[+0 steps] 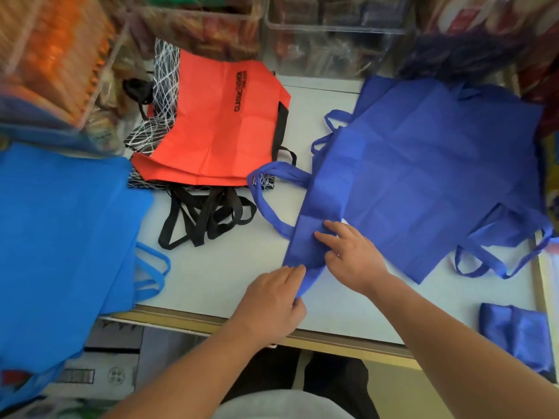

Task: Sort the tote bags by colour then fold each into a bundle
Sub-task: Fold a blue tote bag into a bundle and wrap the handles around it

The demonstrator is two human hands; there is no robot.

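Tote (423, 176), creased blue nonwoven: left hand (272, 300) pinches strap, right hand (354, 258) presses fold.

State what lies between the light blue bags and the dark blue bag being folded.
Head view: a tangle of black handles on the white tabletop.

A white table (230, 267) with a tan edge strip fills the view under even, soft light. Clear plastic bins (332, 40) stand along the table's far side; cardboard boxes (112, 358) sit below its near edge.

Shop, clear bins (329, 52) of packaged goods (57, 52)
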